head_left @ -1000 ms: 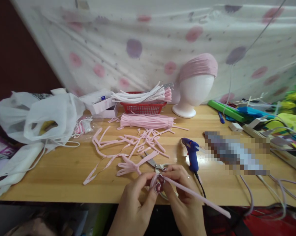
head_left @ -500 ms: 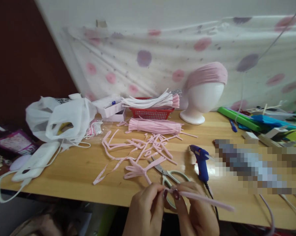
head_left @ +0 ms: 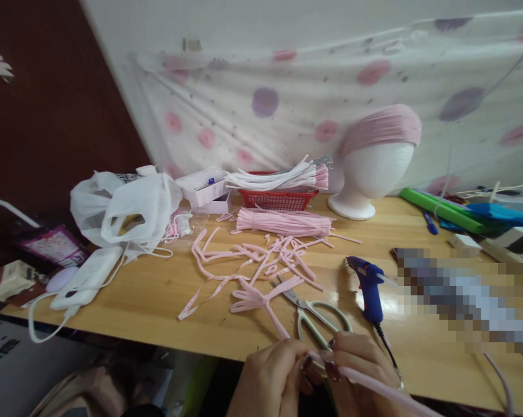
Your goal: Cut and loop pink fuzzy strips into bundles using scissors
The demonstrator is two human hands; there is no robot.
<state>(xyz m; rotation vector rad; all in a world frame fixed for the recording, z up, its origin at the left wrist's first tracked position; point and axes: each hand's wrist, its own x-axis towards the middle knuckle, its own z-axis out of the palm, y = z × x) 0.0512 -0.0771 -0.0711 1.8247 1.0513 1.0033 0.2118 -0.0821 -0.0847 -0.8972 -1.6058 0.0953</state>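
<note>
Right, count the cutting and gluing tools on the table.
2: the scissors, just beyond the right hand, and the blue glue gun, right of the scissors. The pixelated patch might hide more.

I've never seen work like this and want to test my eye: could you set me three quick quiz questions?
1. True or false: the left hand and right hand both hold a pink strip.
2. Fill in: the blue glue gun lies to the ____ of the scissors.
3. What covers the top of the white head form? a) straw hat b) pink cloth c) nothing

Key: 1 true; 2 right; 3 b
</note>
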